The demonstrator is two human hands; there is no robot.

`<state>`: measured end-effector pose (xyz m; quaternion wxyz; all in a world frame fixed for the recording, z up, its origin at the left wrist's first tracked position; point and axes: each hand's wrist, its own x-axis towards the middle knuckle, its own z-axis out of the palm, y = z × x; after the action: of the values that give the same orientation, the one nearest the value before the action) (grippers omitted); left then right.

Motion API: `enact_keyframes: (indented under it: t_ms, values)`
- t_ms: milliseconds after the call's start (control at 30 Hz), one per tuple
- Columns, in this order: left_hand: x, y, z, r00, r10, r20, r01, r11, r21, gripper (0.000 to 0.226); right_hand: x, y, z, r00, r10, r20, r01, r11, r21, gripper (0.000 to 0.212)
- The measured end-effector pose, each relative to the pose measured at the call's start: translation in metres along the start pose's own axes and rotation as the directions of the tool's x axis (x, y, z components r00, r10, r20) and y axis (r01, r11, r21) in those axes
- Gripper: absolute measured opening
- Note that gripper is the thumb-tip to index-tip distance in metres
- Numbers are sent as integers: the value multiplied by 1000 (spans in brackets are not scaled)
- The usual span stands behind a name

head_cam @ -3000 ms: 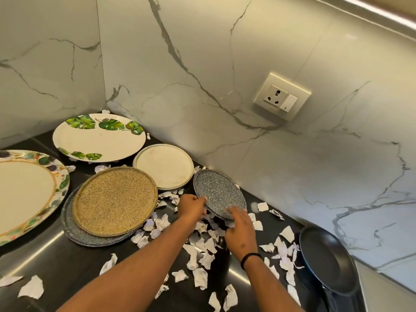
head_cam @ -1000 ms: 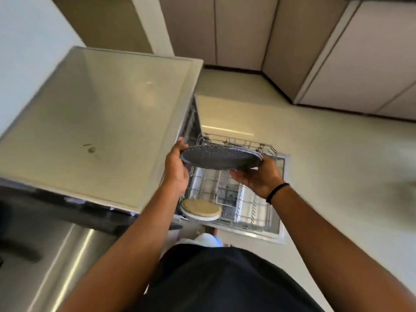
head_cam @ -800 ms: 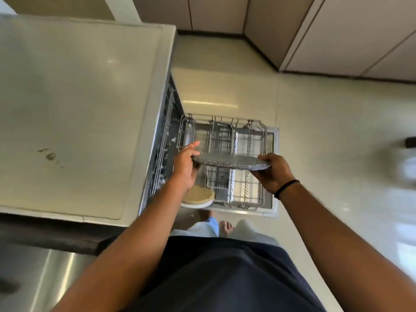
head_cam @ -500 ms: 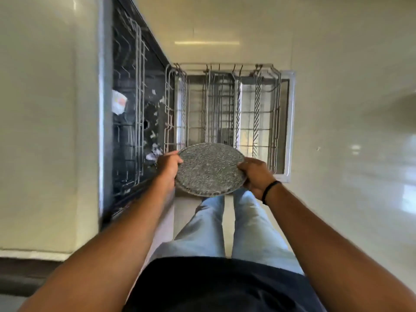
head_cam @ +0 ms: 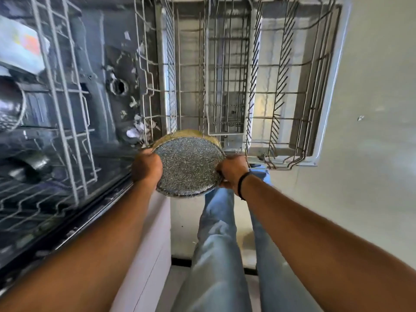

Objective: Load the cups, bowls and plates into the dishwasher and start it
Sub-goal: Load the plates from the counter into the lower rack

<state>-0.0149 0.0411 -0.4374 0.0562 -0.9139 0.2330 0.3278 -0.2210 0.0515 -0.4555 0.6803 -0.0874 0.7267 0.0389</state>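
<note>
A small grey speckled plate (head_cam: 188,167) is tilted toward me at the near end of the pulled-out lower rack (head_cam: 276,91) of the dishwasher. My left hand (head_cam: 146,166) grips its left rim and my right hand (head_cam: 231,171) grips its right rim. Just behind the grey plate, the rim of a yellowish plate (head_cam: 186,132) shows, standing in the rack. The rest of the lower rack holds bare wire tines.
The dishwasher tub (head_cam: 96,70) lies to the left, with an upper wire rack (head_cam: 56,97) over it and paper scraps (head_cam: 139,129) on its floor. A white packet (head_cam: 20,50) and a dark round dish (head_cam: 9,106) sit far left. My legs stand below.
I carried the grey plate from the counter to the dishwasher. Over the last half second the camera and plate came lower and closer to the rack's near end, right in front of the yellowish plate.
</note>
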Motion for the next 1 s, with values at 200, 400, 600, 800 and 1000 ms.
enact_keyframes:
  t_ms: [200,400,600,800,1000]
  values:
    - [8,7,5,997,74,24,-77,991,109,36,4,-4,2,997,38,65,-47,990,133,23]
    - [17,7,9,997,74,17,-76,988,133,36,7,-11,4,997,3,71,-10,995,101,24]
    - [19,6,12,995,92,-27,-87,985,151,43,10,-16,6,998,-8,57,3,995,95,19]
    - [29,-8,15,1000,26,10,-26,1000,7,36,16,-17,12,999,-54,-11,54,997,63,18]
    - [37,-10,20,998,-60,5,60,993,-105,56,22,-20,16,993,-102,-62,99,993,-61,14]
